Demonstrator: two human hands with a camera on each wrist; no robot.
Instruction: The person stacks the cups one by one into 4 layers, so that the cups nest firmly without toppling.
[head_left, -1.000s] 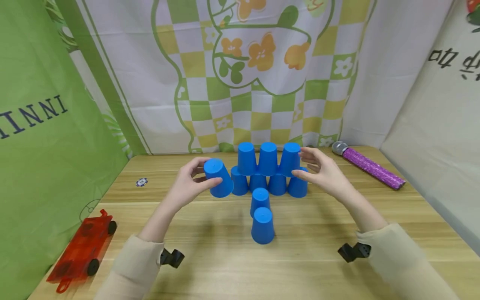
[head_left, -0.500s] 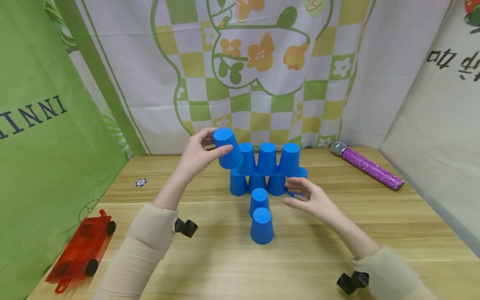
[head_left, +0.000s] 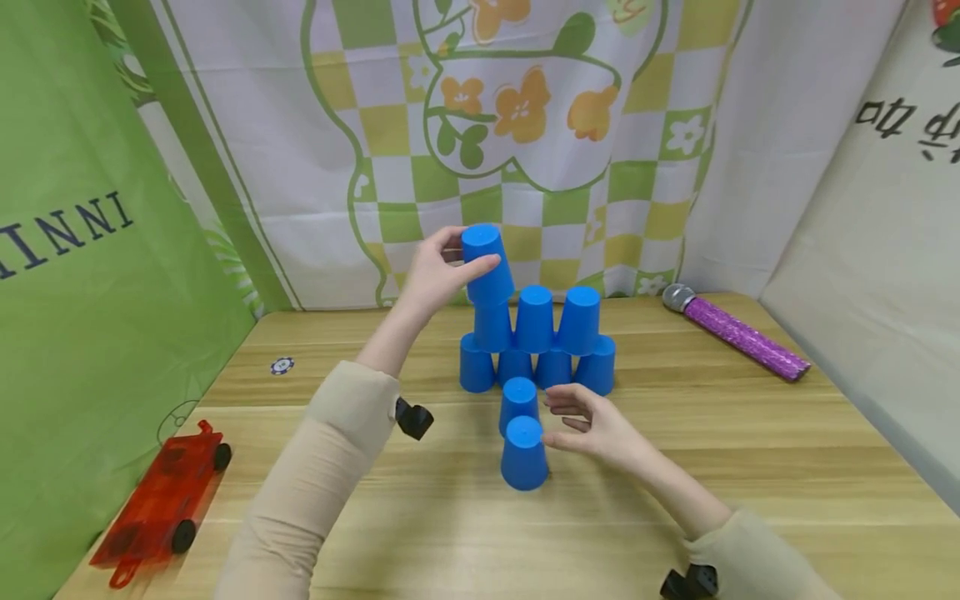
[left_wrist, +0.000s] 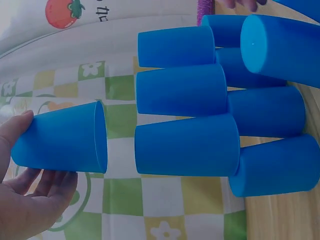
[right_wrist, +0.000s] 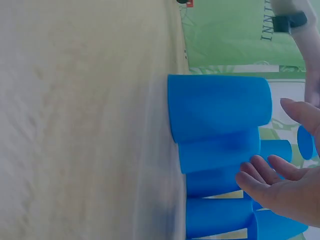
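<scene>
In the head view my left hand grips an upside-down blue plastic cup between thumb and fingers, slightly tilted. It is above the left end of a row of three upside-down cups; the left wrist view shows a gap between the held cup and that row. Those three rest on a lower row of several cups. Two more upside-down cups stand in front, the nearest one partly covering the other. Beside them is my right hand, fingers loosely bent, holding nothing.
A red transparent toy car lies at the table's left edge. Behind it is a small poker chip. A purple glittery microphone lies at the back right. A patterned curtain hangs behind the wooden table.
My left hand has raised the cup and carried it right, from beside the stack to above its upper row. My right hand has come away from the upper right cup, down toward the front cups.
</scene>
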